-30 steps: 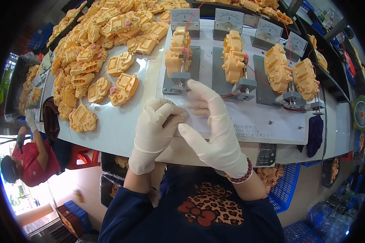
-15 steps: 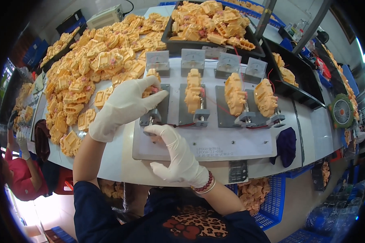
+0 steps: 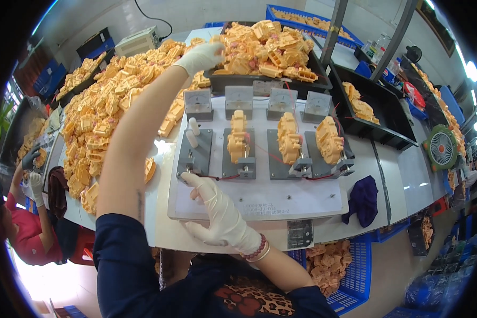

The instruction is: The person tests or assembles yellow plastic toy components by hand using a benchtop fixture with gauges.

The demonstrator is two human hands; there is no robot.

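Note:
My left hand (image 3: pixel 200 58), in a white glove, reaches over the near left rim of a black tray (image 3: pixel 265 83) heaped with yellow plastic housings (image 3: pixel 273 45). Its fingers are curled among the heap; what they hold is hidden. On a white board (image 3: pixel 222 204), the leftmost grey fixture (image 3: pixel 196 153) bears two bare white pegs (image 3: pixel 192 138). My gloved right hand (image 3: pixel 220 217) is at that fixture's front end, its fingertips by the clamp, thumb and forefinger spread apart. Three other fixtures each hold an upright yellow housing (image 3: pixel 238 139) against a metal clamp (image 3: pixel 246 168).
Dial meters (image 3: pixel 239 100) stand behind the fixtures. A large loose pile of housings (image 3: pixel 103 111) covers the table's left. To the right are a black bin (image 3: pixel 387 124), a purple cloth (image 3: pixel 363 201) and a green fan (image 3: pixel 442 147). Another person (image 3: pixel 32 228) works at far left.
My left hand has gone from the leftmost fixture up to the black tray. The housing that sat on that fixture is off it. My right hand has stayed by the clamp.

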